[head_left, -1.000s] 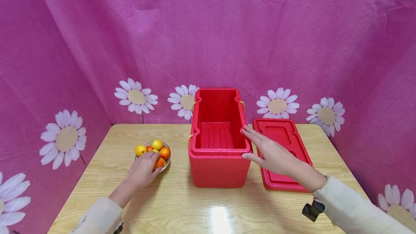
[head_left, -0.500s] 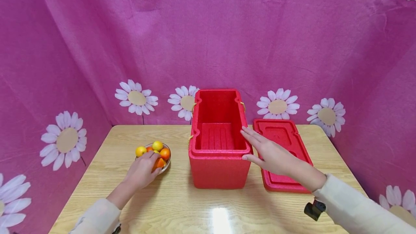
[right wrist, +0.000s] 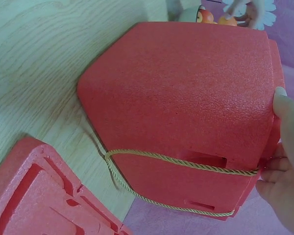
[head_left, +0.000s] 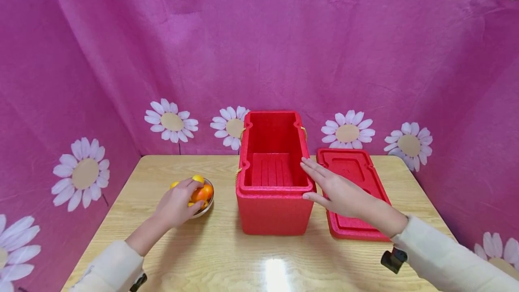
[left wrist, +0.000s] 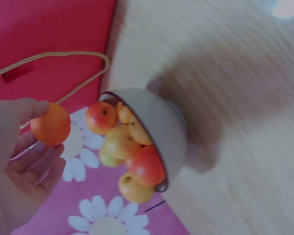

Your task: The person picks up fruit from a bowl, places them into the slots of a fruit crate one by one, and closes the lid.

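Note:
Just above the fruit bowl (head_left: 204, 212), my left hand (head_left: 175, 203) pinches an orange (left wrist: 53, 126) between thumb and fingertips. The bowl is white with a dark rim, and several yellow and red fruits (left wrist: 121, 142) fill it. In the head view the hand covers part of the bowl. My right hand (head_left: 344, 193) rests its fairly straight fingers on the right rim of a red foam box (head_left: 275, 213). Its thumb touches the near right corner of that rim. The box stands uncovered, and its ribbed floor is visible.
A red lid (head_left: 354, 230) lies flat right of the box. Yellow rope handles (right wrist: 181, 164) hang on the box's sides. The wooden table (head_left: 219, 260) ends at a purple curtain (head_left: 259, 48) with daisies. Bare tabletop separates the bowl from the box.
My left hand has risen slightly from the bowl and now holds the orange above the other fruits. The right hand stays in place on the box rim.

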`<state>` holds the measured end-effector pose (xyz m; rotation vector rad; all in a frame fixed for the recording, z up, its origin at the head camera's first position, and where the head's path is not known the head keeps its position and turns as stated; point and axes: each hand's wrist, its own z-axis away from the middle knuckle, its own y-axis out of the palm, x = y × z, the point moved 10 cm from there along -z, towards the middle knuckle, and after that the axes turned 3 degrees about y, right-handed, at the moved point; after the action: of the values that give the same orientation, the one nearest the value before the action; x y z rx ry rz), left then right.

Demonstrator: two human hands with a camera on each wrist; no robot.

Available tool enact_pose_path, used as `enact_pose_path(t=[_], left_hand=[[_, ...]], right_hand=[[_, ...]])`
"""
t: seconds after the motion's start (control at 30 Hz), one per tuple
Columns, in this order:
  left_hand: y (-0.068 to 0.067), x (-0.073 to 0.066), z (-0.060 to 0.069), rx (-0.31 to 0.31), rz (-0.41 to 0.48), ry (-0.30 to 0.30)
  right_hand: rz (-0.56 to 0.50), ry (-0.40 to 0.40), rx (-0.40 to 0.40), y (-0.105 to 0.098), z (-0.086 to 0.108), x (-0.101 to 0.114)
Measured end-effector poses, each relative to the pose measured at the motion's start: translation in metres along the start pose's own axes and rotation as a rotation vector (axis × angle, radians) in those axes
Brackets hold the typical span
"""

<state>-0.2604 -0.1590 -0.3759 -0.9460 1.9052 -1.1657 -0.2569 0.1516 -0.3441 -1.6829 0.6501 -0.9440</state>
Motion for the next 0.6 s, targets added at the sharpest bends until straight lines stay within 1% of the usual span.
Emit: enact_pose_path(t=[0.1,0.2,0.27,0.33,0.43,0.53,0.6], left_hand=[[-0.006,-0.006,-0.006,0.012,0.028,0.019],[-0.009,-0.009,-0.011,0.064,0.091,0.027],[-0.008,-0.011,-0.015,0.132,0.136,0.036],[-0.007,-0.013,-0.019,0.214,0.175,0.056],[-0.007,-0.017,-0.025,0.326,0.233,0.108],[-0.011,-0.021,-0.032,0.382,0.288,0.15],[-0.015,-0.023,-0.037,0.396,0.326,0.164]], right_hand=[[0.002,-0.002,-0.005,-0.001,-0.001,0.0],[0.004,-0.001,-0.005,-0.002,-0.001,-0.001],[0.004,-0.001,-0.004,-0.002,-0.001,0.0],[0.005,-0.001,-0.005,-0.003,-0.001,0.0],[0.006,-0.005,-0.007,-0.003,-0.001,0.001],[0.001,-0.005,-0.007,-0.003,-0.001,0.001],[-0.004,-0.002,-0.006,-0.003,-0.001,0.001]])
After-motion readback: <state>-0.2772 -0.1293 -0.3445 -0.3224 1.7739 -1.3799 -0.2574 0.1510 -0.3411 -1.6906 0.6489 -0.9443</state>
